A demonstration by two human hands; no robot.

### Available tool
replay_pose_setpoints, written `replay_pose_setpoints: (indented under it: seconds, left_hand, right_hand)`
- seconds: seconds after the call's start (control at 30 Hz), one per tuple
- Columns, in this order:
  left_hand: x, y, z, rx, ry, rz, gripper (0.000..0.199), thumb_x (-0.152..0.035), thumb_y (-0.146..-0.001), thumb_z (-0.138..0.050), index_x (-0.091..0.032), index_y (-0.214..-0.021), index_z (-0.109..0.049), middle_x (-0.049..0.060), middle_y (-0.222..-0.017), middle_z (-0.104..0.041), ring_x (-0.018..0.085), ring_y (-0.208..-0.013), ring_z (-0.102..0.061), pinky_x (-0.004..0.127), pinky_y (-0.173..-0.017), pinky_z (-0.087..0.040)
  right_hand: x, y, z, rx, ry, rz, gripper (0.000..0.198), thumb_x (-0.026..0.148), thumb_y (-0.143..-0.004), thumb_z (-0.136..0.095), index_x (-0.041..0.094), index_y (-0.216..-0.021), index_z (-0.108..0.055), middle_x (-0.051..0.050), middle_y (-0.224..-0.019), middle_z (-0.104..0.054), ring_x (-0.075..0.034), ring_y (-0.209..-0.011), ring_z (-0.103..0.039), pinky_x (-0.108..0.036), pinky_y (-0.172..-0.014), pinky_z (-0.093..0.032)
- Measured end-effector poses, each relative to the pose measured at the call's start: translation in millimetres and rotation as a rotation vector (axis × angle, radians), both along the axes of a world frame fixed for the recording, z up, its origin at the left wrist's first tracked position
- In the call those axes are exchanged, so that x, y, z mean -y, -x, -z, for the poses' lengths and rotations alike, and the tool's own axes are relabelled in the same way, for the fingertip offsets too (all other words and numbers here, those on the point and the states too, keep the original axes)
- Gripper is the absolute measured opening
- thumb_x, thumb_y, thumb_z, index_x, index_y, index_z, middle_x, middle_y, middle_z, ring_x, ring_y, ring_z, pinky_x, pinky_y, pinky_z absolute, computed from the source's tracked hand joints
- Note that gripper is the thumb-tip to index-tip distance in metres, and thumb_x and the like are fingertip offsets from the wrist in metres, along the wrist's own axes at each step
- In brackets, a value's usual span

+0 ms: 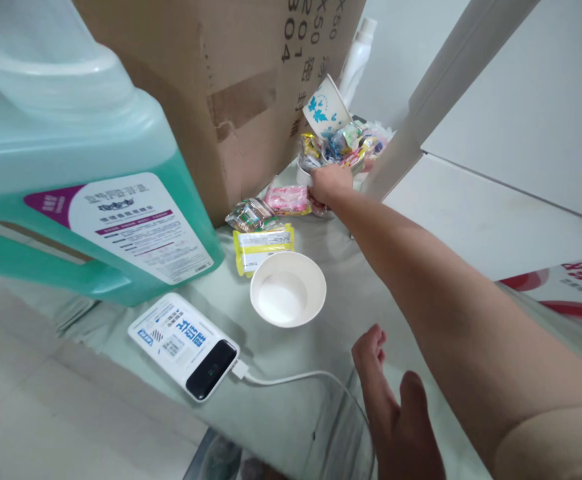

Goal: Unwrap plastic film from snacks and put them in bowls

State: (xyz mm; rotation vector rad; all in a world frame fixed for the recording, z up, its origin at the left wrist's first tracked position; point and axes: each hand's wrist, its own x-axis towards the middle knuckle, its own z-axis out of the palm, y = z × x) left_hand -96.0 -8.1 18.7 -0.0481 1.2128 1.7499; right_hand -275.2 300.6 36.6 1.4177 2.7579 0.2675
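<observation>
White bowl (pixel 288 293) as landmark in the head view, upright on pale green cloth (pixel 275 350), plain inner wall and bottom on show. Right at the bowl's far rim, a yellow-edged packet (pixel 261 247); farther beyond the bowl, a clear-wrapped packet (pixel 251 215) and a pink packet (pixel 287 199) side by side. Reaching past the bowl on its right side, right hand (pixel 329 183) with fingers curled at the pink packet's end, close against a white container (pixel 303 175); cannot tell the grip, with fingertips hidden. Heaped in that container, well beyond the bowl, small wrapped sweets (pixel 343 143), with a leaf-patterned cup (pixel 323 110) tilted behind. Right of the bowl and nearer, left hand (pixel 388 400) holding nothing, thumb spread from loosely bent fingers. Left of the bowl and nearer, a power bank (pixel 183 347) with white cable (pixel 315 375); left and farther, a green jug (pixel 191 213). Judged part-way along: three packets laid out beyond the bowl, outside the container, many more left in the heap.
</observation>
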Motion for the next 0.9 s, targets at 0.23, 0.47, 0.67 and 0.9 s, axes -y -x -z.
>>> replay_pose_setpoints:
  seconds: [0.23,0.47,0.67,0.9]
  left_hand:
    - [-2.6,3.7,0.5,-0.008,-0.023,0.002,0.047,-0.028,-0.076,-0.06,-0.014,-0.121,-0.064,0.016,-0.131,-0.063,0.029,-0.131,-0.055,0.039,-0.115,-0.038]
    - [1.2,-1.7,-7.5,0.042,0.012,0.034,0.046,-0.018,-0.078,-0.054,-0.016,-0.123,-0.061,0.015,-0.131,-0.062,0.027,-0.129,-0.055,0.039,-0.116,-0.035]
    - [5.0,-5.1,-13.7,0.042,0.005,0.038,0.042,-0.019,-0.079,-0.055,-0.015,-0.12,-0.063,0.014,-0.128,-0.064,0.026,-0.129,-0.055,0.037,-0.115,-0.035]
    - [9.3,-16.2,-17.6,0.044,0.038,0.058,0.041,-0.023,-0.08,-0.056,-0.017,-0.12,-0.064,0.013,-0.131,-0.063,0.027,-0.132,-0.051,0.039,-0.115,-0.036]
  right_hand:
    - [-1.7,-0.4,-3.0,0.046,0.062,0.044,0.037,0.015,-0.083,-0.063,0.016,-0.117,-0.075,-0.02,-0.118,-0.073,-0.035,-0.115,-0.067,-0.04,-0.09,-0.052]
    - [26.0,-21.4,-14.8,0.131,0.053,-0.029,0.029,0.018,-0.089,-0.058,0.019,-0.111,-0.077,-0.016,-0.113,-0.075,-0.031,-0.108,-0.069,-0.037,-0.086,-0.051]
    - [51.2,-38.4,-19.1,0.162,0.019,-0.101,0.03,0.018,-0.095,-0.052,0.025,-0.112,-0.076,-0.013,-0.116,-0.074,-0.029,-0.107,-0.068,-0.037,-0.084,-0.052]
    - [62.5,-55.9,-37.1,0.044,-0.015,-0.151,0.027,0.025,-0.098,-0.049,0.023,-0.113,-0.072,-0.013,-0.12,-0.071,-0.033,-0.114,-0.063,-0.043,-0.088,-0.051]
